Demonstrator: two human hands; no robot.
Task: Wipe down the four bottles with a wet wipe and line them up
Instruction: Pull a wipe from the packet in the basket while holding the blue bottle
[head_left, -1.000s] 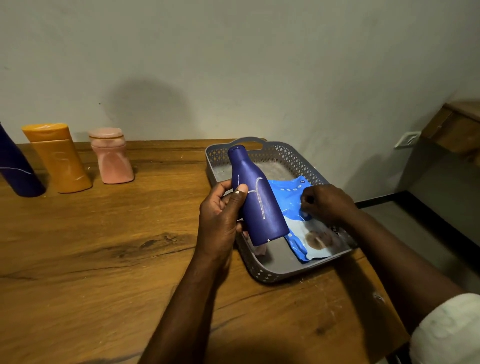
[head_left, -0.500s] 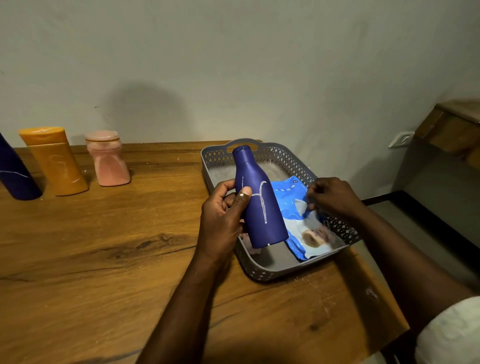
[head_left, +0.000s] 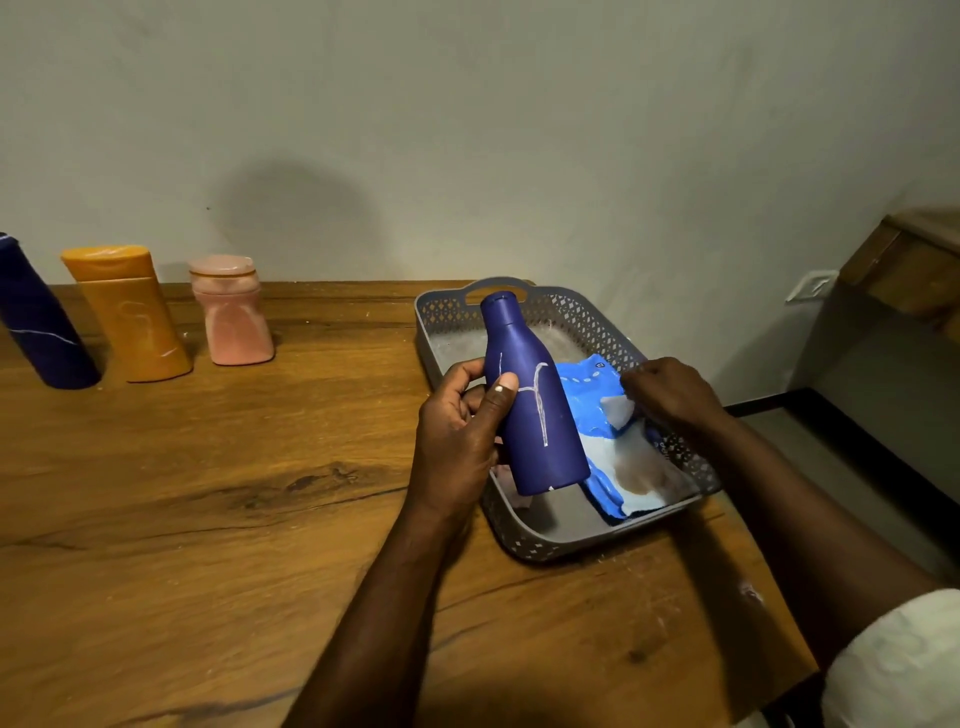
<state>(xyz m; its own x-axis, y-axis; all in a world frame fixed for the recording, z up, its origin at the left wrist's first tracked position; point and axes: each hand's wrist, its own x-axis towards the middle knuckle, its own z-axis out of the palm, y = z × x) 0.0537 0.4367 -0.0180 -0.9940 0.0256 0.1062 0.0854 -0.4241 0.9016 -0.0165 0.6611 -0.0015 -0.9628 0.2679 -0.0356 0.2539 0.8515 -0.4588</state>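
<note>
left hand (head_left: 457, 436) grips dark blue bottle (head_left: 530, 395), tilted, above grey basket (head_left: 524, 535). right hand (head_left: 670, 392) pinches a wet wipe (head_left: 615, 408) at the blue wipes pack (head_left: 592, 395).

Both forearms were bare from the wrist up to where they left the view. The left hand (head_left: 462, 441) showed a short, pale thumbnail, trimmed close; no ring, watch or band could be seen on it. The right hand (head_left: 670, 392) was likewise plain across its back and wrist. A white sleeve (head_left: 898, 660) covered the right upper arm at the lower right corner, rolled or bunched above the elbow, its cloth soft and lightly creased, perhaps with a faint bluish pattern, though the blur there made that hard to judge. The left arm showed no sleeve within the view.
</note>
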